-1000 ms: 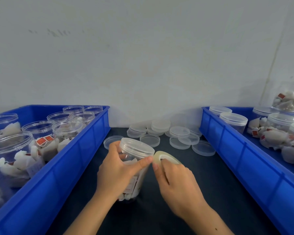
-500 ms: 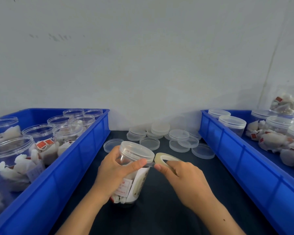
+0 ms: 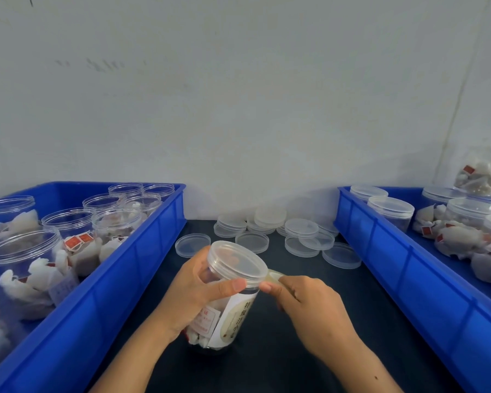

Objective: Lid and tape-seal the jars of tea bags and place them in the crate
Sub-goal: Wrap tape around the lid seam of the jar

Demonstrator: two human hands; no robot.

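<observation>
A clear plastic jar of tea bags (image 3: pixel 233 313) with a translucent lid (image 3: pixel 236 262) stands tilted on the dark table, its printed label facing me. My left hand (image 3: pixel 199 290) grips the jar just under the lid, thumb pressed at the lid's rim. My right hand (image 3: pixel 304 304) holds a roll of clear tape (image 3: pixel 275 276) against the lid's right side, with the tape end at the rim near my left thumb. The blue crate (image 3: pixel 386 251) on the right holds several lidded jars.
A blue crate (image 3: pixel 142 251) on the left holds several open jars of tea bags. Loose translucent lids (image 3: pixel 270 231) lie in stacks and singly at the back of the table against the white wall. The dark table (image 3: pixel 267 364) runs between both crates.
The jar has tilted and turned, so its printed label now faces me. My right hand with the tape roll has drawn closer to the lid's rim.
</observation>
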